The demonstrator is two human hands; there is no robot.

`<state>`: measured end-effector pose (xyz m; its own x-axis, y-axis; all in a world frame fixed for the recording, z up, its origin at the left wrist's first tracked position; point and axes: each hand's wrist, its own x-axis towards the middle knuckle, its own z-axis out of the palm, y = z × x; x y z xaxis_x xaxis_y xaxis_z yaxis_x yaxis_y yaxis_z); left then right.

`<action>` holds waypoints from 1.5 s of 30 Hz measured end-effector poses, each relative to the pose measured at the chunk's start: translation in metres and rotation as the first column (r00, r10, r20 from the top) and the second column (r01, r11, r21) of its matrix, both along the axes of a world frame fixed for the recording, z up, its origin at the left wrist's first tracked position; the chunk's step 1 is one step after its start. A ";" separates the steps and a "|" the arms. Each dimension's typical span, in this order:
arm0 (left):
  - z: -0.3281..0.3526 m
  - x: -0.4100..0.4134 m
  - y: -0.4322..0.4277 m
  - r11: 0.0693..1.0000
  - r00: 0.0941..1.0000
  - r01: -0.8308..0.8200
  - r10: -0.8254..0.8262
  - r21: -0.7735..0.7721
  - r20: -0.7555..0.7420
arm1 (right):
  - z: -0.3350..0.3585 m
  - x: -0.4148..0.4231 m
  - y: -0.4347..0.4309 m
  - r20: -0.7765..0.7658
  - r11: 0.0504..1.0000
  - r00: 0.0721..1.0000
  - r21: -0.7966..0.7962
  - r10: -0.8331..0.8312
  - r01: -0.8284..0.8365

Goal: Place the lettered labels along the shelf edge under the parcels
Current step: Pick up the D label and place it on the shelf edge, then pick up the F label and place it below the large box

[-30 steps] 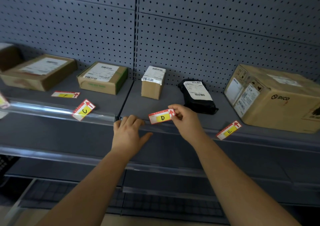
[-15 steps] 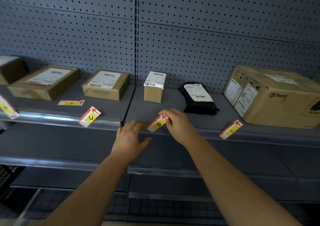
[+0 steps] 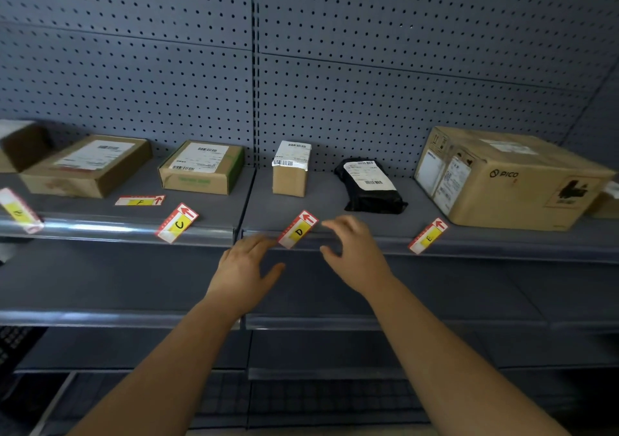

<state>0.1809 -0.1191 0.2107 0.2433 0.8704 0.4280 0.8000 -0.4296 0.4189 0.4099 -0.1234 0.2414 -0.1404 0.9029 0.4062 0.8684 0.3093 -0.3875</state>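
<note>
The D label (image 3: 298,229) leans tilted on the shelf edge (image 3: 351,239) below the small upright carton (image 3: 290,169). My right hand (image 3: 355,254) hovers just right of it with fingers spread, holding nothing. My left hand (image 3: 246,265) rests its fingers on the shelf edge, left of the D label. The C label (image 3: 177,223) leans on the edge under the green-taped box (image 3: 201,167). The E label (image 3: 428,235) leans near the large PICO box (image 3: 509,177). The F label (image 3: 140,200) lies flat on the shelf. Another label (image 3: 18,211) sits at far left.
A black mailer bag (image 3: 370,184) lies between the small carton and the PICO box. A flat carton (image 3: 85,166) and a further box (image 3: 20,146) stand at the left. Pegboard (image 3: 301,67) backs the shelf. A lower shelf (image 3: 100,318) runs beneath.
My right hand set the D label down on the shelf edge, let go of it and drew back to the right. My left hand stayed on the edge.
</note>
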 end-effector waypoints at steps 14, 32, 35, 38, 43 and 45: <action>0.015 -0.009 -0.126 1.000 0.995 0.022 -0.020 0.016 -0.096 | -0.010 -0.002 -0.129 0.039 0.991 0.998 -0.124 0.056 -0.051; 0.042 -0.138 -0.241 0.988 0.984 -0.146 0.150 0.042 -0.093 | 0.023 -0.136 -0.211 -0.058 0.959 0.965 -0.110 0.256 -0.261; 0.041 -0.179 -0.241 0.984 0.982 -0.170 0.174 0.053 -0.079 | 0.024 -0.179 -0.207 -0.066 0.951 0.957 -0.113 0.283 -0.289; 0.041 -0.227 -0.238 0.982 0.981 -0.178 0.182 0.060 -0.064 | 0.022 -0.228 -0.201 -0.072 0.940 0.951 -0.142 0.302 -0.309; 0.040 -0.313 -0.225 0.981 0.979 -0.192 0.194 0.038 -0.065 | 0.021 -0.311 -0.191 -0.067 0.929 0.945 -0.172 0.319 -0.326; 0.038 -0.342 -0.218 0.980 0.978 -0.195 0.197 0.029 -0.066 | 0.020 -0.338 -0.186 -0.070 0.935 0.948 -0.159 0.310 -0.317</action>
<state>-0.1610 -0.3375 0.2492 0.0983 0.8943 0.4364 0.8959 -0.2704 0.3524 0.0719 -0.3089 0.2615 -0.4129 0.8709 0.2664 0.7189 0.4913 -0.4919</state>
